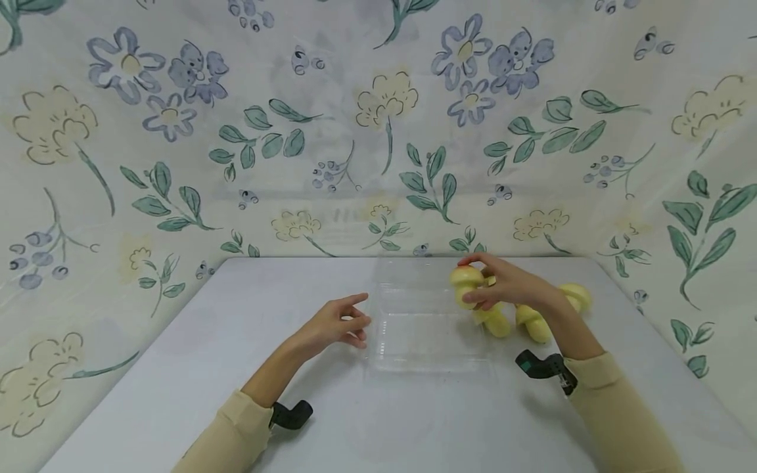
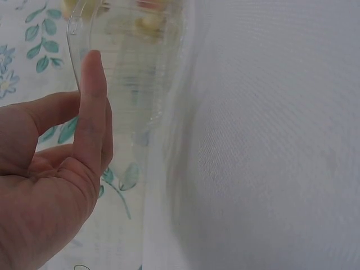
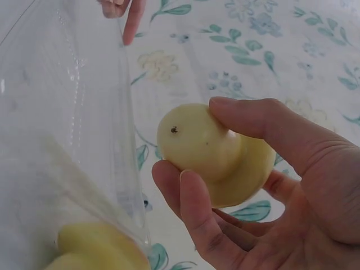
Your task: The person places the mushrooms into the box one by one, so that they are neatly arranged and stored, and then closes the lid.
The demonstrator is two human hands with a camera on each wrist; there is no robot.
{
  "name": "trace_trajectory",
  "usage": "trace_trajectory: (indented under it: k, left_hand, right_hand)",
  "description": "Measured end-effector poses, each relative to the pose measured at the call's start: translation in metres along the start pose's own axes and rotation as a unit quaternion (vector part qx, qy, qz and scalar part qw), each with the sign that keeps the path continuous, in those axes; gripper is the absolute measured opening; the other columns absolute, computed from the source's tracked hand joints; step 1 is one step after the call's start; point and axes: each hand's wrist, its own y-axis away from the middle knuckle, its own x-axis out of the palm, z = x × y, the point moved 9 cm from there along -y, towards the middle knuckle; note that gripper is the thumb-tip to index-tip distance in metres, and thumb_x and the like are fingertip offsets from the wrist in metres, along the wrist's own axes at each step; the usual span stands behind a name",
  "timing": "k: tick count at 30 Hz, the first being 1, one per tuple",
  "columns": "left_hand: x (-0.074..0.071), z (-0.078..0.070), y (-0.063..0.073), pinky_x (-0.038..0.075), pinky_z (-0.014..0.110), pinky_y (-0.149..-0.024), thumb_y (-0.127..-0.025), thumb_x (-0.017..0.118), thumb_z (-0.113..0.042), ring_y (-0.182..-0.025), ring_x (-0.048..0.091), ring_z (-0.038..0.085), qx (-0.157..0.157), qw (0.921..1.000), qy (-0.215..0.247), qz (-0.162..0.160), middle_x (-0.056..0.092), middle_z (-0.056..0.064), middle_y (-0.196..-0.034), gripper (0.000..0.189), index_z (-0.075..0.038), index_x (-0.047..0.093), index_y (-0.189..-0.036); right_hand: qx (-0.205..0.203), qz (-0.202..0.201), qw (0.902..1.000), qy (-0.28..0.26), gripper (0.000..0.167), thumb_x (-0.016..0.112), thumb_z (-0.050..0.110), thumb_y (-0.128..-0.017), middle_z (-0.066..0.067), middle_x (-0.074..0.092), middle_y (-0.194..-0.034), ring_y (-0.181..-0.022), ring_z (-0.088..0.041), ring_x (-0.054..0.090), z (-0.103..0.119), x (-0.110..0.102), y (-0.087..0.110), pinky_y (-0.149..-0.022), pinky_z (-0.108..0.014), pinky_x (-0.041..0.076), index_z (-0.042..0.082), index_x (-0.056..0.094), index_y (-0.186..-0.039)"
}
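My right hand (image 1: pixel 511 282) holds a pale yellow toy mushroom (image 1: pixel 466 279) above the right side of a clear plastic box (image 1: pixel 434 365). In the right wrist view, thumb and fingers grip the mushroom (image 3: pixel 197 140) around its sides, the rounded stem end with a small dark spot facing the camera. At the box's left edge is my left hand (image 1: pixel 331 323), its fingers loosely extended right by the wall. In the left wrist view the left hand (image 2: pixel 62 163) overlaps the box's transparent side (image 2: pixel 132 84) and holds nothing.
Beneath the right hand, a yellow mushroom (image 1: pixel 495 323) lies at the box's right side. More mushrooms (image 1: pixel 535 326) are on the white table (image 1: pixel 414 420) farther right, one partly behind the right forearm. A flower-patterned cloth (image 1: pixel 355 157) hangs behind the table.
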Motion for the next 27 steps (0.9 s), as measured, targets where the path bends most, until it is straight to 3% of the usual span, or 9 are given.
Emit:
trace_trajectory:
  k: [8,15,27]
  left_hand:
    - [0.000,0.000,0.000,0.063,0.032,-0.075,-0.096,0.062,-0.013,-0.077,0.066,0.015,0.002,1.0000,0.003,0.000,0.055,0.027,-0.116,0.071,-0.004,0.023,-0.155]
    - [0.002,-0.002,0.000,0.063,0.032,-0.075,-0.097,0.061,-0.011,-0.077,0.066,0.015,0.003,1.0000,0.002,-0.001,0.055,0.027,-0.115,0.070,-0.004,0.022,-0.155]
    - [0.002,0.000,-0.002,0.063,0.032,-0.074,-0.097,0.061,-0.010,-0.076,0.066,0.014,0.002,1.0000,-0.001,-0.001,0.055,0.027,-0.115,0.070,-0.004,0.023,-0.155]
  right_hand:
    - [-0.005,0.009,0.9999,-0.009,0.073,0.077,0.032,-0.086,-0.023,0.051,-0.122,-0.088,-0.025,0.070,0.008,0.010,-0.017,-0.079,-0.039,0.062,0.017,0.034,-0.144]
    - [-0.014,0.015,0.9994,-0.027,0.072,0.079,0.029,-0.084,-0.023,0.052,-0.123,-0.089,-0.031,0.072,0.020,0.024,-0.030,-0.080,-0.041,0.062,0.018,0.038,-0.143]
    - [-0.002,0.033,0.9988,-0.037,0.066,0.078,0.023,-0.085,-0.019,0.056,-0.113,-0.082,-0.023,0.073,0.024,0.056,-0.051,-0.076,-0.035,0.063,0.016,0.040,-0.139]
